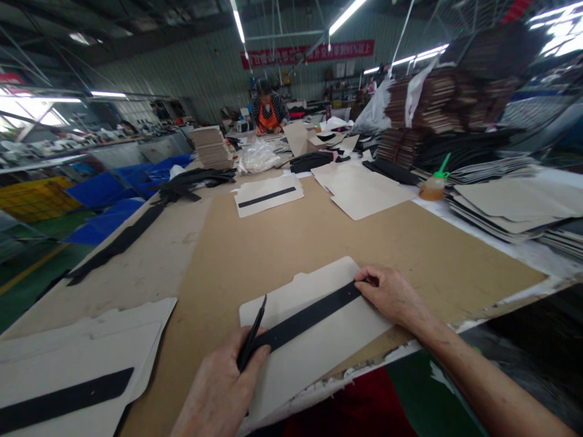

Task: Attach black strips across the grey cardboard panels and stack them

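A cream-coloured board (319,279) lies slanted near the front edge of the table, with a black strip (314,314) across it. My right hand (387,294) pinches the strip's far right end between thumb and fingers. At the other end, my left hand (230,376) holds black tweezers (255,331), their tip pointing up and away. The thumb of that hand also rests on the strip's left end. Lower left, a stack of similar boards (82,346) carries another black strip (68,397) on its top piece.
Farther back lie a board with a strip (268,203) and plain boards (359,188). A bottle with a green nozzle (432,185) stands on the right beside stacked boards (514,203). Black strips (122,237) run along the left edge. A person in an orange apron (268,115) works beyond.
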The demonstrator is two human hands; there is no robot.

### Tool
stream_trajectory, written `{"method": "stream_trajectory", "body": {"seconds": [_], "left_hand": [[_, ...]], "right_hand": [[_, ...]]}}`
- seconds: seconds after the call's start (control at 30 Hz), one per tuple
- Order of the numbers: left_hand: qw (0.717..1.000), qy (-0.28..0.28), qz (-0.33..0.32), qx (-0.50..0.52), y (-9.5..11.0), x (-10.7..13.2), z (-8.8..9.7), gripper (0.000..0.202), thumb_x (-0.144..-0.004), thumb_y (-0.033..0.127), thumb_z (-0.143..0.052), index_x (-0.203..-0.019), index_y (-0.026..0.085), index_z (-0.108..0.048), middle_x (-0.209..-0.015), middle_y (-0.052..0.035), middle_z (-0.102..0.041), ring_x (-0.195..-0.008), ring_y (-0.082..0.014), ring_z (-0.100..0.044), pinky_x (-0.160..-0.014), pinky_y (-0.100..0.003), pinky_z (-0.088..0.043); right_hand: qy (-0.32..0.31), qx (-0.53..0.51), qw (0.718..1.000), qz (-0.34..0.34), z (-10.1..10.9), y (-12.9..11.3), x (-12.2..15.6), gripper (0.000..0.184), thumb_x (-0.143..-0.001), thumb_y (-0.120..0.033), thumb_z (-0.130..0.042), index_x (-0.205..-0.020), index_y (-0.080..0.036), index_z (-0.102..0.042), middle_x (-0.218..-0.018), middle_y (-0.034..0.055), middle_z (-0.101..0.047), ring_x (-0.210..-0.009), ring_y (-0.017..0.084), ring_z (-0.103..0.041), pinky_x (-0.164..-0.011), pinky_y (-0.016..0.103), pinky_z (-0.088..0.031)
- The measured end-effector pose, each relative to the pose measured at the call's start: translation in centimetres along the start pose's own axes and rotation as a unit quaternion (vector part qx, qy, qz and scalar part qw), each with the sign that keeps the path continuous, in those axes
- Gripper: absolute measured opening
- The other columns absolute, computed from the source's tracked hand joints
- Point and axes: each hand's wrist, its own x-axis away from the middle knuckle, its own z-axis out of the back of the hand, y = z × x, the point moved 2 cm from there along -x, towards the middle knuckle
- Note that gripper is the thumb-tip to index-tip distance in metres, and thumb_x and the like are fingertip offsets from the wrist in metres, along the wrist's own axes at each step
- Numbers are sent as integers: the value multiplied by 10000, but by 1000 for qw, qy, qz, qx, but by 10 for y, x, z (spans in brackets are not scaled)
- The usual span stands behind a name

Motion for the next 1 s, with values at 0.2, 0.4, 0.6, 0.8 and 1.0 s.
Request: {"method": "stream_trajectory", "body": {"seconds": [0.2,0.4,0.6,0.8,1.0], "left_hand": [[1000,21,7,16,3,3,-2,317,-832,397,-511,-1038,227,-683,-804,-18,-747,-884,-247,-715,-754,-269,-515],[1000,10,6,18,2,2,-3,315,-828,390,-511,-1037,238,-691,-777,-10,-738,-763,-231,-709,-637,-251,-503],[991,-2,-133,27,6,29,8,232,-879,321,-474,-929,246,-688,-847,-34,-688,-864,-201,-658,-749,-247,-495],[992,-38,-117,8,4,38,10,225,-864,224,-489,-975,251,-683,-933,-33,-700,-879,-184,-661,-760,-254,-479],[998,-4,-20,-58,0,15,7,239,-880,270,-491,-1049,213,-651,-996,-89,-730,-973,-263,-671,-862,-361,-464]], "right_hand": [[2,3,1000,-2,0,0,-1,137,-754,-224,-563,-780,-237,-697,-719,-11,-679,-659,157,-602,-624,266,-417],[0,28,999,35,-5,4,-2,137,-784,-212,-539,-805,-228,-673,-809,7,-671,-727,163,-609,-689,278,-433],[19,65,992,107,-8,13,-2,147,-818,-269,-520,-803,-224,-660,-928,40,-607,-771,176,-610,-734,301,-447],[-7,69,991,114,-15,23,-7,155,-832,-324,-504,-804,-254,-639,-880,19,-647,-742,195,-613,-714,334,-442],[-5,85,990,112,-14,24,-6,161,-822,-347,-493,-823,-272,-636,-917,10,-658,-755,200,-623,-702,339,-441]]}}
